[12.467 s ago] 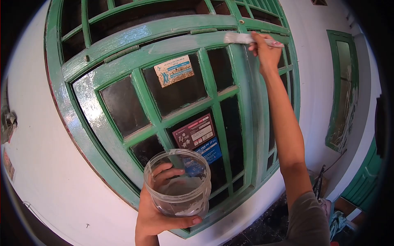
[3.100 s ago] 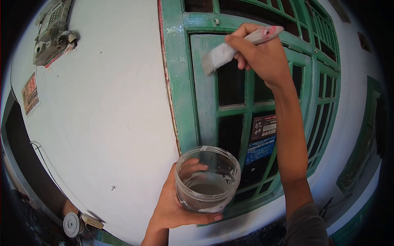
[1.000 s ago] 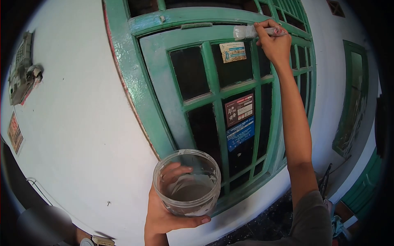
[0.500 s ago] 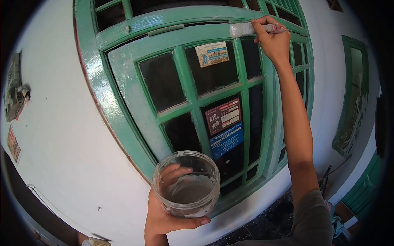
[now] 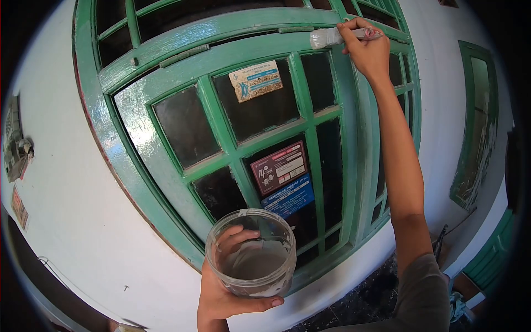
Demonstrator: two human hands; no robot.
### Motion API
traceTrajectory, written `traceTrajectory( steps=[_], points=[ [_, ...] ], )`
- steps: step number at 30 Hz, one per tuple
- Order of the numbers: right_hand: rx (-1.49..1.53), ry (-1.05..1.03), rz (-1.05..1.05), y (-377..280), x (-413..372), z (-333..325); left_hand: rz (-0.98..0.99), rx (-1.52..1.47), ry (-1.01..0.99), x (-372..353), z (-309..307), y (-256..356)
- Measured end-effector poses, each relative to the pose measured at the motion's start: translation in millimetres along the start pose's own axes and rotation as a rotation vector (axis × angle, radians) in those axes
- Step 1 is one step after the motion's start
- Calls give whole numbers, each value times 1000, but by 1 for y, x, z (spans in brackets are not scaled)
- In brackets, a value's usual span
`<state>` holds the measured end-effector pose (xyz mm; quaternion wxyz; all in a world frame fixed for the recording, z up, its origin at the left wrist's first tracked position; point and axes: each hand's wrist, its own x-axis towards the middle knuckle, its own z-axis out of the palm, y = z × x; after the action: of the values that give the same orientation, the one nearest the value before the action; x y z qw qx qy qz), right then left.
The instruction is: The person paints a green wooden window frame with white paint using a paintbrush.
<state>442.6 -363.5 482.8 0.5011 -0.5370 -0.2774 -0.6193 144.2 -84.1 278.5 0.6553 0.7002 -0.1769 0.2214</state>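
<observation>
My right hand is closed round a paintbrush, raised at the top rail of a green window sash. Its pale, paint-coated bristles point left and overlap the rail near its right end. Low in the middle, my left hand grips a clear plastic jar from below and the side, its fingers showing through the wall. Greyish paint lies at the bottom of the jar and smears its inside.
Stickers are stuck on the dark panes, with a blue and maroon pair lower down. White wall surrounds the green frame. At the right stands another green-framed window, above dark floor tiles.
My view has turned a little, so the window sits further left. The brush has shifted slightly along the top rail, relative to the window, to the right. Both hands keep their grip.
</observation>
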Motion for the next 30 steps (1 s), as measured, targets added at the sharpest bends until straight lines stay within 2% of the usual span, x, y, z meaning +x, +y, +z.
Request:
traceTrajectory(
  steps=[15,19,30],
  points=[
    [-173,-10,-41,47,19,-17,43,20,-30,10,21,-3],
    [-225,-45,-26,48,21,-22,41,3,-22,11,27,-3],
    [-296,-39,-159,44,10,-37,12,19,-17,16,33,-4]
  ],
)
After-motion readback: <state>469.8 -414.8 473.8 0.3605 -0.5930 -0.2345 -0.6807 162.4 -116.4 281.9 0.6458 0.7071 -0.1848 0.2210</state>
